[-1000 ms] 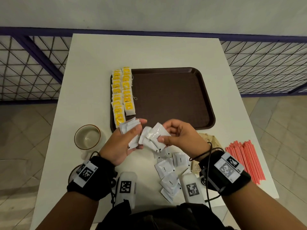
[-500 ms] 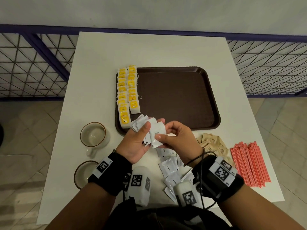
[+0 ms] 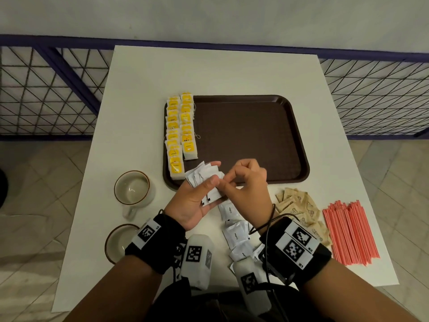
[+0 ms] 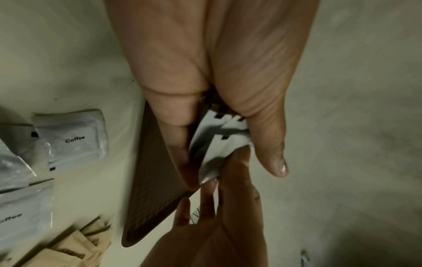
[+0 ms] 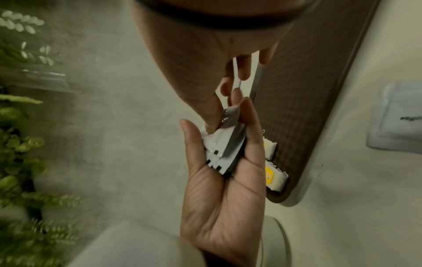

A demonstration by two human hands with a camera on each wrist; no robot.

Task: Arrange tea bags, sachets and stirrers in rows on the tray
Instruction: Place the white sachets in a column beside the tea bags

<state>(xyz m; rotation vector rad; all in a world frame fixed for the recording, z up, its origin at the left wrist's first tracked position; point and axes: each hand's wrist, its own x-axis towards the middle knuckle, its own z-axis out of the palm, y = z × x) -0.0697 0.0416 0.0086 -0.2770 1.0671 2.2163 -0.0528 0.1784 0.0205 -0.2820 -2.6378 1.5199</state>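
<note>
A brown tray (image 3: pixel 250 135) lies mid-table, with yellow tea bags (image 3: pixel 181 126) in two rows along its left side. Over the tray's near edge my left hand (image 3: pixel 214 172) grips a fanned stack of white coffee sachets (image 3: pixel 204 175) between thumb and fingers. My right hand (image 3: pixel 228 182) meets it from the right and pinches the stack's upper end (image 5: pixel 230 115). The left wrist view shows the sachets (image 4: pixel 223 137) squeezed under the left thumb. More coffee sachets (image 3: pixel 234 231) lie loose on the table below my hands.
Brown sugar sachets (image 3: pixel 297 205) are piled right of my hands, and red stirrers (image 3: pixel 348 231) lie in a bundle near the table's right edge. Two cups (image 3: pixel 132 187) (image 3: pixel 118 242) stand at the left. A wire fence (image 3: pixel 46 89) runs behind the table.
The sachets held in my right hand have joined the stack in my left hand. The two hands have closed together over the tray's near edge.
</note>
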